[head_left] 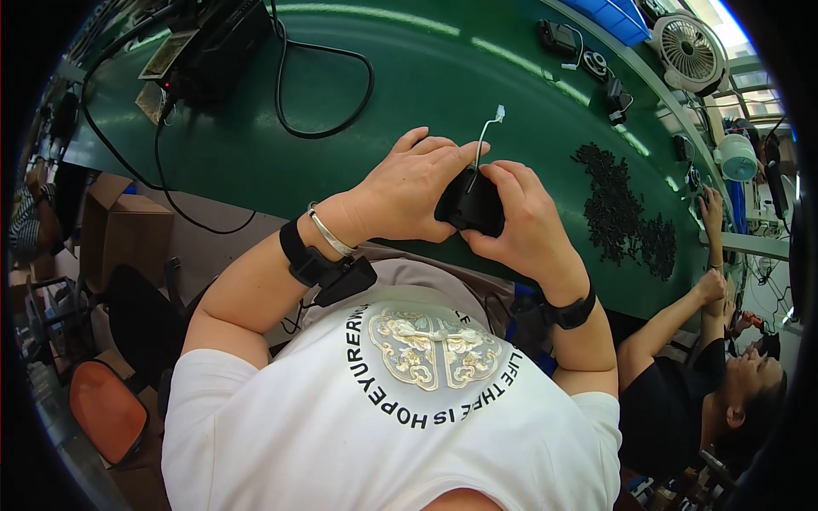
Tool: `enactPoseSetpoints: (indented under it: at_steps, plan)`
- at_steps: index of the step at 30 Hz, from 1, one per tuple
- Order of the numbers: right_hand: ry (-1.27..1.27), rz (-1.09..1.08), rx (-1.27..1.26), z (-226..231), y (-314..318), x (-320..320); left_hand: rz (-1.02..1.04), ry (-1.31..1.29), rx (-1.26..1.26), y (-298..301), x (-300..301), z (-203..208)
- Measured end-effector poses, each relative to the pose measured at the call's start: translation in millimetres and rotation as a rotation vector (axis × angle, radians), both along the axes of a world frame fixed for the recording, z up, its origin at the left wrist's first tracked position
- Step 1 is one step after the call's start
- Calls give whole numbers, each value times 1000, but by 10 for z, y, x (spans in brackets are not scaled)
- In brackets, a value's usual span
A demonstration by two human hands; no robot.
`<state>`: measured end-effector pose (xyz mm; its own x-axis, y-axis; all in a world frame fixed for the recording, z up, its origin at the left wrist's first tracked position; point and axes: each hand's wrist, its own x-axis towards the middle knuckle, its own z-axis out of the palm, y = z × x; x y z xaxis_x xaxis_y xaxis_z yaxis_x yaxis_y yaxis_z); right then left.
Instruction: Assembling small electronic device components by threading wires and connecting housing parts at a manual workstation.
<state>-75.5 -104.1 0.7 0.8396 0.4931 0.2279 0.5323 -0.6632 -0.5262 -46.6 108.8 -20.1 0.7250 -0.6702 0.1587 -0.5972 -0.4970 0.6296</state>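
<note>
Between my two hands, over the near edge of the green table, is a small black plastic housing [477,207]. A thin white cable [480,153] rises from its top and ends in a white connector plug [500,111]. My left hand [415,186] grips the housing's left side, its thumb low and fingers along the top. On the right side, my right hand [526,216] holds it with thumb below and fingertips near the cable's base. The housing's underside and the fingers behind it are hidden.
A pile of small black parts [622,209] lies to the right on the green table [409,77]. Black devices with cables [559,38] stand far right, near a blue bin [609,19] and a fan [690,53]. A black cable [370,81] loops at left. A co-worker [682,392] sits right.
</note>
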Motion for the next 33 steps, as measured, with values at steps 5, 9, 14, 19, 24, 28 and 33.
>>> enactPoseSetpoints:
  at_steps: [5, 9, 14, 19, 24, 28, 33]
  plan:
    - [28, -9, -36, 32, -3, -1, 11, 5, -7, -4, -9, -1]
    - [3, -3, -74, 37, -18, -15, 15, -38, -57, 10, -21, -55]
    - [-47, -5, -53, -28, -46, -35, 53, -111, -117, 107, -117, -9]
    - [-81, -130, -54, -119, 7, -76, 100, -131, -113, 43, -345, 45]
    - [-102, -324, -128, -180, 120, -191, 213, 30, -227, -143, -404, 45]
    - [-24, -382, -55, -127, 134, -250, 105, -311, -88, -190, -385, -19]
    - [21, -137, 100, -104, -137, -228, 145, -390, 11, -197, -441, -20]
